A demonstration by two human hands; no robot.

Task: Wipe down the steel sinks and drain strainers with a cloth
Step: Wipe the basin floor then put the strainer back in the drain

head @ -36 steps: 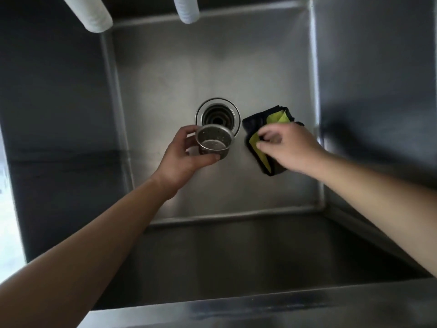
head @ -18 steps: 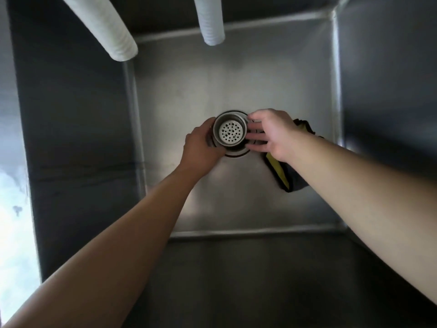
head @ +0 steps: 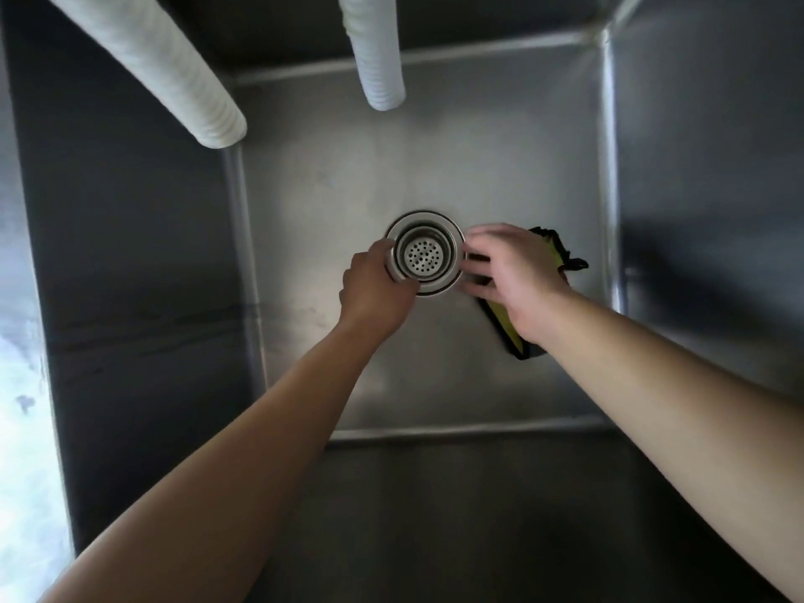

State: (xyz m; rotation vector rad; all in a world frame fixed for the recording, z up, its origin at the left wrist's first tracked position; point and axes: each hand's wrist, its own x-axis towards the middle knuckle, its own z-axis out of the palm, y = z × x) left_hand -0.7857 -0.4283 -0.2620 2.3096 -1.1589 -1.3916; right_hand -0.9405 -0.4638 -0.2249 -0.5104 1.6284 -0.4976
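Observation:
A round perforated steel strainer basket (head: pixel 423 255) sits in the drain opening (head: pixel 452 285) at the middle of the deep steel sink floor (head: pixel 356 185). My left hand (head: pixel 376 289) grips the strainer's left rim from above. My right hand (head: pixel 513 272) hovers at the strainer's right side, fingers spread, its fingertips near the drain ring. Under that hand lies a dark cloth with yellow-green lining (head: pixel 509 324), flat on the sink floor to the right of the drain and partly hidden by the hand.
Two white ribbed hoses hang into the sink from above, one at the top left (head: pixel 174 80) and one at the top middle (head: pixel 378 58). Steel walls close in left (head: pixel 130 254) and right (head: pixel 705 211). A bright surface (head: pixel 21 428) shows at the far left.
One second ago my left hand held the strainer lifted beside the open drain and my right hand held the cloth. Now the strainer sits in the drain and the cloth lies on the floor.

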